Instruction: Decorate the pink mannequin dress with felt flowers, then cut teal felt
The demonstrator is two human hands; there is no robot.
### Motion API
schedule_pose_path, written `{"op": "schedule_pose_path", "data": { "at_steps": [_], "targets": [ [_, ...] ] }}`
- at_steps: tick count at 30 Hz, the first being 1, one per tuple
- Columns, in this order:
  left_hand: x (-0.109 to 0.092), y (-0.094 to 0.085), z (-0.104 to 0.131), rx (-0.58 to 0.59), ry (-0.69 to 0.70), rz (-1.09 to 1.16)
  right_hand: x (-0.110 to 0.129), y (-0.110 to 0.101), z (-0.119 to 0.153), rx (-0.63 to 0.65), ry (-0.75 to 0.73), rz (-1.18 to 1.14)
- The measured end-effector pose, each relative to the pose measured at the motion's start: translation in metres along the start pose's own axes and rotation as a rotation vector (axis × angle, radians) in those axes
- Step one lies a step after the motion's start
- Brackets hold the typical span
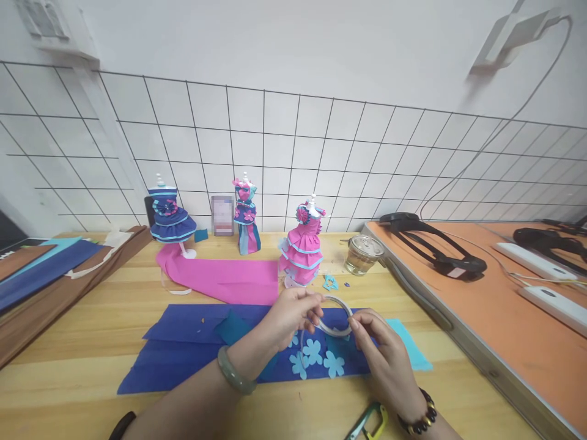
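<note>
both hands meet over the blue paper [183, 348] on the wooden table [92, 305]. the left hand [287, 318] and the right hand [387, 354] each pinch a side of a tape roll [337, 315], held just above the sheet. light blue paper flowers [316, 357] lie on the sheet below the roll. pink paper [224, 278] lies behind, with three dressed mannequins: blue dress [169, 217], mixed dress [246, 214], pink dress [302, 247]. a glass jar [362, 253] stands right of the pink dress. scissors [369, 421] lie near the right wrist.
</note>
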State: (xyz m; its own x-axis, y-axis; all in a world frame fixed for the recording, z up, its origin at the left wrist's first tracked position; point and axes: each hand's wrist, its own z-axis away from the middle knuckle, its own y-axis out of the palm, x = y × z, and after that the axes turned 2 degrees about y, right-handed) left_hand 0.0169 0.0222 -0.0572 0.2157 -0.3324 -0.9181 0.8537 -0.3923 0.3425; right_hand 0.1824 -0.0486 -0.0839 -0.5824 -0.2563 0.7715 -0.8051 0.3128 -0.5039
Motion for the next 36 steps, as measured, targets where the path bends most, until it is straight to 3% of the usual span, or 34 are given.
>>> {"op": "schedule_pose_path", "data": {
  "at_steps": [5,12,21,28,36],
  "targets": [
    [-0.007,-0.016,-0.008,-0.106,0.033,0.345,-0.002,0.001,0.001,0.025,-0.006,0.011],
    [-0.016,-0.016,-0.014,-0.088,0.033,0.490,-0.002,0.003,-0.001,0.014,0.008,0.018],
    [-0.022,-0.012,-0.028,-0.080,0.013,0.588,0.018,-0.003,-0.028,0.167,-0.074,0.004],
    [-0.024,-0.011,-0.029,-0.062,0.001,0.592,0.050,0.015,-0.069,0.078,-0.184,-0.031],
    [-0.020,-0.015,-0.031,-0.036,0.021,0.618,0.046,0.041,-0.091,-0.047,-0.217,-0.014]
  ]
}}
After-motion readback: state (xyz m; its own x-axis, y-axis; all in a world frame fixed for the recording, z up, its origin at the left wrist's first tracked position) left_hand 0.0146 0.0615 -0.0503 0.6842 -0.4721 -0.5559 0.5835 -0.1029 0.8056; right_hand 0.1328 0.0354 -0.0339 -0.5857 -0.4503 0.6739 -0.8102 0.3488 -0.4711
